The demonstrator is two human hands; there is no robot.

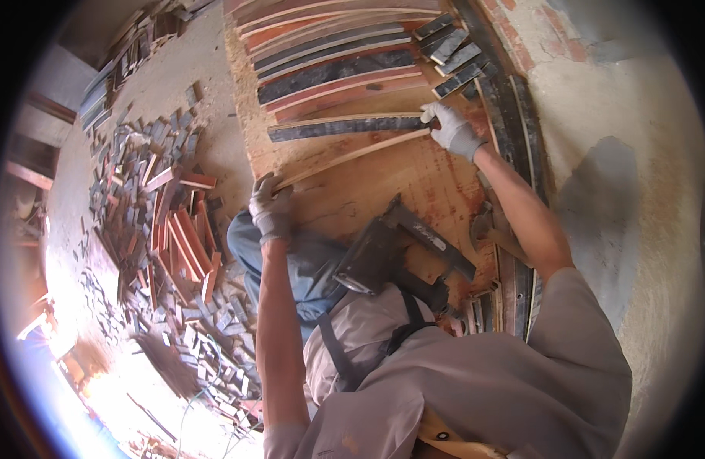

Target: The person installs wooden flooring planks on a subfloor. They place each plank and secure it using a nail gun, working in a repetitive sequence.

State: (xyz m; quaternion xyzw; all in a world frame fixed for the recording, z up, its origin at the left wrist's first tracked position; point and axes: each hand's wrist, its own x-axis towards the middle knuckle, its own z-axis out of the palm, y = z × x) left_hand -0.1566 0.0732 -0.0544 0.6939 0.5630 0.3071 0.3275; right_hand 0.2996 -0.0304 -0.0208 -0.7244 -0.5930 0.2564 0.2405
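A thin pale wooden strip (352, 155) stretches slantwise between my two gloved hands over the plywood board (345, 199). My left hand (270, 208) is closed around its left end, at the board's left edge. At the other end my right hand (450, 131) is closed, with thumb and fingers pinched at the strip. Its fingertips also lie by the right end of a dark-faced wooden strip (345, 128), which rests flat on the board just beyond. Nearer to me, a black nail gun (402, 249) lies by my lap, apart from both hands.
Several long red and dark strips (337, 73) lie side by side at the board's far end, with short dark blocks (455, 53) to their right. A hammer-like tool (494, 233) lies at right. Offcuts (188, 237) are heaped on the floor at left. A wall (597, 130) stands at right.
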